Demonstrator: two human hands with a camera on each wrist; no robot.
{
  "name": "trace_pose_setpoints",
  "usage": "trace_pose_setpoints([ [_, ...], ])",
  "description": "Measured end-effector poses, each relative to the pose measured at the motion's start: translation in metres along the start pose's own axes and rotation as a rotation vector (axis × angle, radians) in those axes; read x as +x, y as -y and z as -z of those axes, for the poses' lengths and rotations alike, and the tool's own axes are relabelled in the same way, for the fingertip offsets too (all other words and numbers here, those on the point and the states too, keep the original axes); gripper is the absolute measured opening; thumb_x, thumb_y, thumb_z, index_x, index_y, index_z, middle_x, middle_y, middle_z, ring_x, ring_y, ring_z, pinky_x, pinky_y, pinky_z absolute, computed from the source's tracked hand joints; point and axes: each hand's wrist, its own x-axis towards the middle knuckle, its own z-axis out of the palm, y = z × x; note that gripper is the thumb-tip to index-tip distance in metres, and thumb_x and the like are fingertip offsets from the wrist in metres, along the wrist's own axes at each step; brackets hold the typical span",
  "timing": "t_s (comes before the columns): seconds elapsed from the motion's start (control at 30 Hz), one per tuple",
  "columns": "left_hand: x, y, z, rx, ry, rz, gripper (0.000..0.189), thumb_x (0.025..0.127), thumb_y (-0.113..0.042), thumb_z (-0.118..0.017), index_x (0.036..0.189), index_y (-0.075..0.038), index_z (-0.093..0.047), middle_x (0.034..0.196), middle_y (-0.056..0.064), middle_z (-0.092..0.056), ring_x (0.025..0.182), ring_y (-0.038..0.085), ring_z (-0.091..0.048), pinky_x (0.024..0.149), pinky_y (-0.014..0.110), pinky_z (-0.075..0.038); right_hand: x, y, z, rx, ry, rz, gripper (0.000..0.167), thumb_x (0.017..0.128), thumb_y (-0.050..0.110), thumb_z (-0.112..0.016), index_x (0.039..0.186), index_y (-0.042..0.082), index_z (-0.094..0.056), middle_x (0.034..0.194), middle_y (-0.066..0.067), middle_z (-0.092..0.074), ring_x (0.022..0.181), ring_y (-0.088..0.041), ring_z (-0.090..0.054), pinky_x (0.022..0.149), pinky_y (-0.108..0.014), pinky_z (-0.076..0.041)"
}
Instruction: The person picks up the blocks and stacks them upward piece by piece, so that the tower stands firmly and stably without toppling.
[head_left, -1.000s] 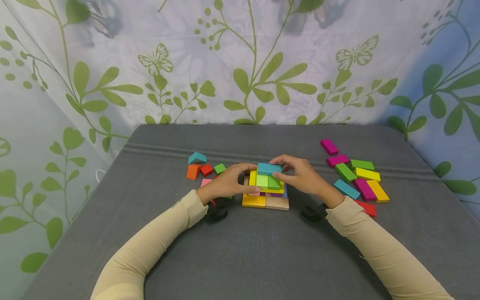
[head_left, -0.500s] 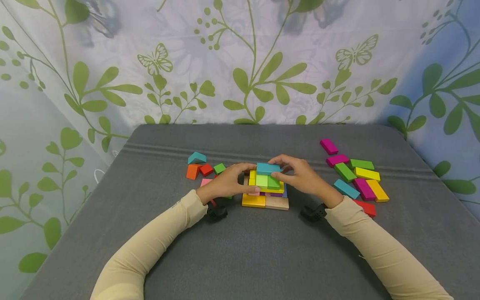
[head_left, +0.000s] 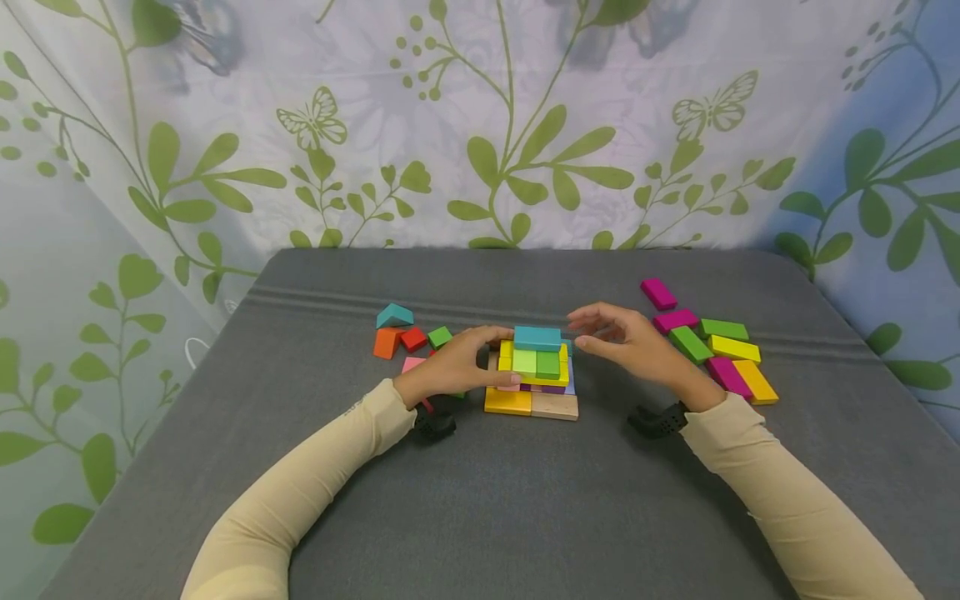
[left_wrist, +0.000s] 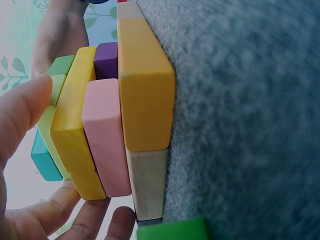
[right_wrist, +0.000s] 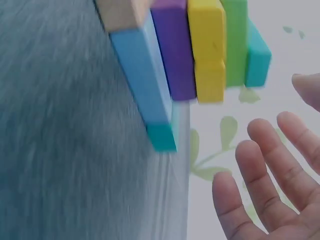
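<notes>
A layered stack of coloured wooden blocks (head_left: 508, 403) stands mid-table, yellow and purple layers showing lower down. Two green blocks (head_left: 537, 363) lie near its top, and a teal block (head_left: 537, 338) rests above them. My left hand (head_left: 459, 362) holds the stack from the left, thumb at the front and fingers behind. In the left wrist view, the thumb (left_wrist: 31, 105) lies by the light green block, while fingers touch the yellow layer's far side. My right hand (head_left: 626, 343) is apart from the stack on its right, with fingers loosely bent and nothing in them.
Loose blocks lie right of the stack, among them magenta (head_left: 658, 293), green (head_left: 723, 329) and yellow (head_left: 756, 382) ones. To the left are a teal triangular block (head_left: 394, 316), an orange block (head_left: 387, 342) and a red one (head_left: 413, 338). A patterned curtain (head_left: 517, 125) hangs behind the grey table.
My right hand has let go of the teal block and moved right, away from the stack. The teal block stays on top. My left hand keeps its place.
</notes>
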Motion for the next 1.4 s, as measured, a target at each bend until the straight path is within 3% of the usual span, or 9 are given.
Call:
trace_pose_setpoints([
  [0.2,0.000,-0.001,0.000,0.010,0.001,0.009,0.078,0.099,-0.028,-0.082,0.162,0.001,-0.045,0.167,0.017,-0.046,0.153,0.036,-0.043,0.126,0.055,-0.034,-0.020,-0.012,0.026,-0.021,0.009,-0.005,0.027,0.104,0.002,-0.068,0.130,-0.006,-0.070,0.124,-0.024,-0.072,0.106,-0.007,-0.068,0.090,-0.022,-0.055],
  [0.4,-0.001,-0.001,0.001,0.005,0.000,0.008,0.079,0.099,-0.028,-0.082,0.162,0.001,-0.045,0.165,0.017,-0.047,0.150,0.035,-0.046,0.125,0.055,-0.036,-0.041,-0.025,0.058,-0.095,0.075,0.008,0.020,0.103,-0.008,-0.065,0.122,-0.006,-0.073,0.117,-0.007,-0.077,0.104,-0.008,-0.072,0.084,-0.019,-0.057],
  [0.53,0.000,0.000,0.001,0.000,-0.001,-0.005,0.078,0.099,-0.026,-0.082,0.162,0.002,-0.045,0.163,0.017,-0.050,0.147,0.034,-0.049,0.124,0.053,-0.038,-0.054,-0.038,0.077,-0.191,0.110,0.030,0.025,0.099,-0.016,-0.065,0.119,-0.004,-0.075,0.114,0.005,-0.077,0.101,-0.001,-0.069,0.078,-0.021,-0.056],
  [0.63,0.000,0.001,0.001,0.002,-0.002,-0.008,0.077,0.100,-0.027,-0.081,0.162,0.001,-0.045,0.163,0.017,-0.050,0.147,0.034,-0.049,0.123,0.053,-0.038,-0.063,-0.050,0.086,-0.268,0.113,0.106,0.040,0.088,-0.028,-0.063,0.114,-0.001,-0.076,0.114,0.010,-0.075,0.100,0.004,-0.063,0.072,-0.021,-0.053],
  [0.8,0.001,0.003,0.001,0.013,0.003,-0.004,0.078,0.100,-0.029,-0.080,0.163,0.001,-0.044,0.163,0.017,-0.049,0.146,0.033,-0.049,0.123,0.053,-0.038,-0.072,-0.061,0.092,-0.357,0.145,0.188,0.066,0.069,-0.039,-0.052,0.108,0.007,-0.080,0.115,0.000,-0.074,0.108,0.007,-0.055,0.079,-0.014,-0.046],
  [0.9,0.001,0.002,0.002,0.018,0.007,-0.004,0.079,0.100,-0.029,-0.081,0.163,0.001,-0.044,0.163,0.017,-0.049,0.146,0.034,-0.049,0.123,0.053,-0.039,-0.073,-0.061,0.092,-0.403,0.208,0.159,0.071,0.070,-0.038,-0.051,0.107,0.013,-0.082,0.118,-0.006,-0.073,0.116,0.006,-0.056,0.084,-0.015,-0.047],
  [1.0,0.000,0.001,0.002,0.022,0.010,-0.006,0.079,0.100,-0.028,-0.080,0.163,0.001,-0.044,0.164,0.017,-0.049,0.147,0.035,-0.049,0.123,0.053,-0.038,-0.069,-0.058,0.090,-0.414,0.253,0.106,0.071,0.071,-0.038,-0.049,0.109,0.013,-0.083,0.119,-0.010,-0.072,0.109,-0.001,-0.059,0.072,-0.021,-0.046],
  [1.2,-0.001,-0.001,0.002,0.014,0.013,-0.003,0.079,0.100,-0.028,-0.080,0.163,0.001,-0.043,0.165,0.017,-0.047,0.149,0.035,-0.047,0.124,0.054,-0.037,-0.061,-0.052,0.087,-0.384,0.299,0.008,0.047,0.082,-0.028,-0.071,0.116,0.003,-0.081,0.111,-0.005,-0.070,0.081,-0.004,-0.054,0.064,-0.025,-0.050],
  [1.4,-0.001,0.000,0.001,0.009,0.017,0.000,0.079,0.099,-0.028,-0.081,0.163,0.001,-0.043,0.165,0.017,-0.047,0.149,0.035,-0.047,0.124,0.054,-0.037,-0.053,-0.048,0.077,-0.343,0.282,-0.005,0.031,0.085,0.002,-0.091,0.112,0.003,-0.077,0.092,0.008,-0.059,0.076,-0.004,-0.052,0.066,-0.025,-0.049],
])
